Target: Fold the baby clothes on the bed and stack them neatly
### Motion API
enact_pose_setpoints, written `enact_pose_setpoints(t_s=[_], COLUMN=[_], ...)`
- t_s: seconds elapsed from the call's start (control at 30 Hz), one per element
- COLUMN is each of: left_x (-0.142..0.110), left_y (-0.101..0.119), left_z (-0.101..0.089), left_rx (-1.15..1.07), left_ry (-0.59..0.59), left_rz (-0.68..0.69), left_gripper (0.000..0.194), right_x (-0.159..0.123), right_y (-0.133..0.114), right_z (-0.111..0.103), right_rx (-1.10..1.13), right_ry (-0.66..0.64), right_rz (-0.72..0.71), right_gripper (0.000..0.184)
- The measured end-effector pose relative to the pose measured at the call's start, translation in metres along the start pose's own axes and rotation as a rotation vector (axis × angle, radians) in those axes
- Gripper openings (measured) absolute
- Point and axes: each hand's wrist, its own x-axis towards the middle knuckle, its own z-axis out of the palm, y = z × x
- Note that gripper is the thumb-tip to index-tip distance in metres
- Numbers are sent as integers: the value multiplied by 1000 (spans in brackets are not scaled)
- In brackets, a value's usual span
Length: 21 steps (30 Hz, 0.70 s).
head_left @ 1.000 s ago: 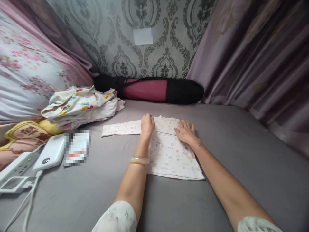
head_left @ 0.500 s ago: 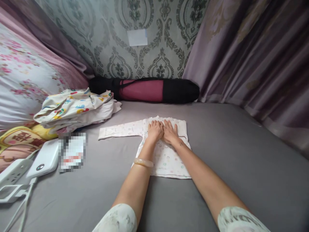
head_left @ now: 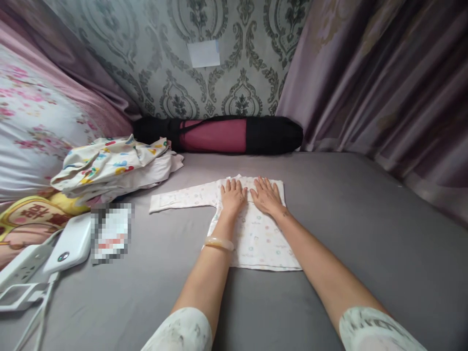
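A small white long-sleeved shirt (head_left: 256,239) with a pale print lies flat on the grey bed sheet. Its left sleeve (head_left: 183,198) stretches out to the left, while the right sleeve appears folded across the upper body, partly under my hands. My left hand (head_left: 233,196) rests flat on the upper middle of the shirt, fingers stretched forward; a pale bangle is around that wrist. Beside it, my right hand (head_left: 268,196) presses flat on the shirt's upper right, its fingers spread. Neither hand grips the cloth.
A pile of patterned clothes (head_left: 113,165) lies at the left. In front of it are a white power bank (head_left: 69,243), a power strip (head_left: 25,265) with cables, and a blurred packet (head_left: 111,234). A black-and-maroon long bag (head_left: 215,135) lies along the wall, between curtains.
My right hand has slid to the right across the shirt, away from my left hand, and its fingers are spread wider. My left hand has stayed nearly in place.
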Motion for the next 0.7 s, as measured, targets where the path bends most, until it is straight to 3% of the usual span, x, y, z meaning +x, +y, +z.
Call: enact_pose_setpoints(t_s=[0.23, 0.33, 0.43, 0.57, 0.7], left_x=[5, 7, 8, 13, 17], left_y=[6, 8, 5, -2, -4], left_z=[-14, -21, -17, -6, -7], left_rx=[28, 74, 86, 54, 55], left_ry=[-102, -32, 25, -48, -92], left_rz=[-16, 47, 116, 122, 90], left_gripper=[60, 53, 56, 63, 65], right_x=[12, 13, 9, 6, 9], right_y=[10, 18, 22, 22, 23], right_z=[-15, -22, -18, -5, -2], right_rx=[161, 185, 71, -21, -22], right_ry=[-134, -82, -43, -36, -36], right_rz=[34, 64, 35, 18, 25], right_gripper=[64, 65, 65, 65, 65])
